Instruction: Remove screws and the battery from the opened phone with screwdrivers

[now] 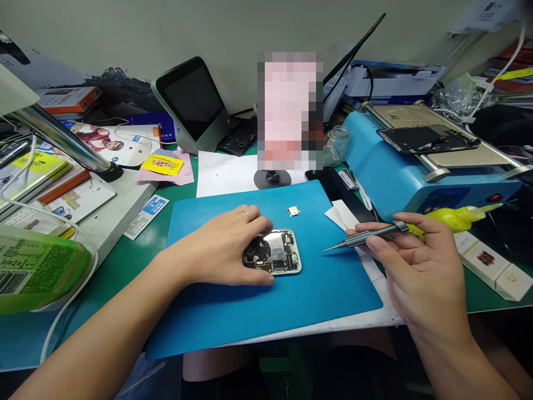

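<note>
Left hand (pixel 227 244) spans opened phone (pixel 280 255), thumb and fingers on opposite edges; right hand (pixel 422 261) pinches screwdriver (pixel 361 239), tip clear of it. Phone flat on blue mat (pixel 250 314), small metal part (pixel 293 211) near. White paper (pixel 227 173) under mat, green bench (pixel 177 191) below; blue machine (pixel 377 172) right, screen (pixel 192 100) at back, grey wall (pixel 225 33)

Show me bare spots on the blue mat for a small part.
The blue mat is bare along its near edge, below the open phone, and at its far left corner, between the left hand and white paper. A narrower gap parts phone and screwdriver. Off the mat, the right is crowded: blue machine, yellow bottle.
</note>
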Motion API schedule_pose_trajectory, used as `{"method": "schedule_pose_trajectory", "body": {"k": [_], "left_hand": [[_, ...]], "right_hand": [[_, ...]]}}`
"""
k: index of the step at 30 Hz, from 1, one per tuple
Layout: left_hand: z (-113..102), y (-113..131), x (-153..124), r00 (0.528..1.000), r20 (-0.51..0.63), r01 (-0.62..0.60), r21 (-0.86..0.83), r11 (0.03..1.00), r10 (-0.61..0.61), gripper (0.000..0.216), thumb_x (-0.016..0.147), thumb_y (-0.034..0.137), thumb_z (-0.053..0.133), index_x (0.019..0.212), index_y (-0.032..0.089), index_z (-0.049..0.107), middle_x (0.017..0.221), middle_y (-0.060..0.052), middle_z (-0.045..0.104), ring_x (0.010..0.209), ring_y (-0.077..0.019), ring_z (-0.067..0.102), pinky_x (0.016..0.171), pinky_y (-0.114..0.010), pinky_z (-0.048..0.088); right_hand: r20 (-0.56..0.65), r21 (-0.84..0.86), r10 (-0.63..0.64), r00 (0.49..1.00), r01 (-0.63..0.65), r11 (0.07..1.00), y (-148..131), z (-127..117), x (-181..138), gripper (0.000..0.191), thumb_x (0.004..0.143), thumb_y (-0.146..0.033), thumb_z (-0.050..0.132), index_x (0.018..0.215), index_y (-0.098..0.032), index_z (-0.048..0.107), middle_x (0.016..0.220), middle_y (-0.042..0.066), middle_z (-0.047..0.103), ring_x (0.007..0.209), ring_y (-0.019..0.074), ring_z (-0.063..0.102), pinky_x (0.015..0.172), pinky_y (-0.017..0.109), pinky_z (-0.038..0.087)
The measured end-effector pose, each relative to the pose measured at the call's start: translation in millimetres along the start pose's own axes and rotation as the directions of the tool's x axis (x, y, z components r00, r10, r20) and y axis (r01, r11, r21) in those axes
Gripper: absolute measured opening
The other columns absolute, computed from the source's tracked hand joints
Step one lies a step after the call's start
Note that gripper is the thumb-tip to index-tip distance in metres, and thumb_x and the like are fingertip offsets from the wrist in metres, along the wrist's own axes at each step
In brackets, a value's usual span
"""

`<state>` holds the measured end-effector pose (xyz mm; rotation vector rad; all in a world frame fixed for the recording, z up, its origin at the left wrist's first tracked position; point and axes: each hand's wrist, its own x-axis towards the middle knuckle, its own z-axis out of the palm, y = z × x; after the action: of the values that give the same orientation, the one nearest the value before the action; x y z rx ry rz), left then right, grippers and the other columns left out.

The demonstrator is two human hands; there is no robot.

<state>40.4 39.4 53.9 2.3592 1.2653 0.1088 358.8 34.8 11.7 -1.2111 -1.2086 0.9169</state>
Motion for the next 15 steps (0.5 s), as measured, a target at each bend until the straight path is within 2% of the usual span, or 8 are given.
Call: {"method": "schedule_pose_trajectory", "body": {"k": [3, 6, 11, 15], "left_hand": [[5.3, 2.3, 3.0, 0.995, -0.087, -0.055, 0.006, 0.998, 0.056, 0.065, 0.091, 0.07, 0.077, 0.131, 0.019, 0.067, 0.117, -0.008, 0.063, 0.104, -0.0277, 0.063, 0.088, -0.042, 0.05], [13.4, 5.2, 6.7, 0.96, -0.231, -0.155, 0.023, 0.988, 0.156, 0.048, 0.1, 0.058, 0.074, 0.125, 0.018, 0.071, 0.117, -0.008, 0.067, 0.1, -0.0257, 0.062, 0.087, -0.041, 0.05], [23.7, 8.6, 9.5, 0.82, -0.502, -0.303, 0.027, 0.953, 0.275, 0.031, 0.104, 0.046, 0.072, 0.112, 0.016, 0.075, 0.1, -0.007, 0.072, 0.084, -0.0204, 0.061, 0.076, -0.036, 0.048], [27.0, 10.0, 9.8, 0.722, -0.606, -0.372, 0.068, 0.926, 0.334, 0.027, 0.106, 0.041, 0.071, 0.104, 0.015, 0.077, 0.092, -0.006, 0.074, 0.076, -0.0183, 0.06, 0.07, -0.034, 0.047]], "right_hand": [[-0.041, 0.036, 0.017, 0.999, -0.016, 0.999, -2.1, 0.6, 2.0, 0.058, 0.077, -0.042, 0.096, 0.12, -0.03, 0.058, 0.097, 0.001, 0.084, 0.094, 0.0226, 0.085, 0.081, 0.031, 0.072], [-0.063, 0.07, 0.027, 0.998, -0.023, 0.997, -12.2, 9.5, 2.5, 0.056, 0.075, -0.04, 0.097, 0.117, -0.032, 0.06, 0.095, -0.001, 0.084, 0.092, 0.021, 0.084, 0.079, 0.029, 0.072], [-0.013, 0.179, 0.034, 0.999, -0.031, 0.983, -32.5, 41.5, 0.3, 0.055, 0.074, -0.037, 0.098, 0.115, -0.032, 0.062, 0.093, -0.001, 0.083, 0.09, 0.0203, 0.083, 0.08, 0.032, 0.072], [0.012, 0.293, 0.121, 0.993, -0.119, 0.949, -31.3, 61.5, -2.3, 0.056, 0.073, -0.036, 0.099, 0.114, -0.031, 0.063, 0.094, -0.003, 0.083, 0.091, 0.0165, 0.083, 0.078, 0.026, 0.07]]}}
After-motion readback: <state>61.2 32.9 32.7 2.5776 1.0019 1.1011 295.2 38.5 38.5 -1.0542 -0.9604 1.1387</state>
